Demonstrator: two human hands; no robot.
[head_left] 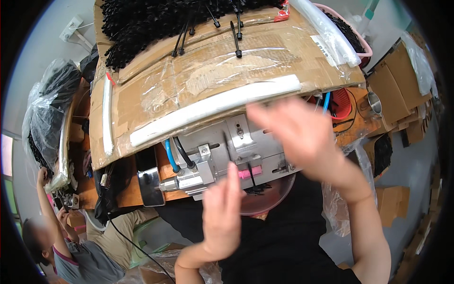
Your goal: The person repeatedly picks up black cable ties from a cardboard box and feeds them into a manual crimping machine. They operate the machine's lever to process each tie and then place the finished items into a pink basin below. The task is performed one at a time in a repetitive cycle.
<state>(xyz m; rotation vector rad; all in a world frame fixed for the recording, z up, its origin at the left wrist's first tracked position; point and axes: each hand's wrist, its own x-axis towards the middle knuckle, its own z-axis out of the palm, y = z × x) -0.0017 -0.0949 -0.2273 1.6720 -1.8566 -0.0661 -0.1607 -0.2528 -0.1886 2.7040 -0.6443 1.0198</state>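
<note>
1. Left hand (221,215) (blurred; cannot tell if pinching) just left of the small pink block (257,170), at the silver metal fixture's (268,150) near edge.
2. Right hand (305,137), grip unclear, above its far-right corner.
3. Best kept square: thin black strip (252,177) across the block.

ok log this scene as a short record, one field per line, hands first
left hand: blurred, fingers pointing at the metal fixture; grip unclear
right hand: blurred, over the fixture's right side; grip unclear
on fixture: pink piece
hoses: blue hose and black hose, left side of fixture
below fixture: bowl with thin black pieces
beyond: cardboard bearing a black heap, white strip along its near edge
nearby: co-worker in grey top, far left
</note>
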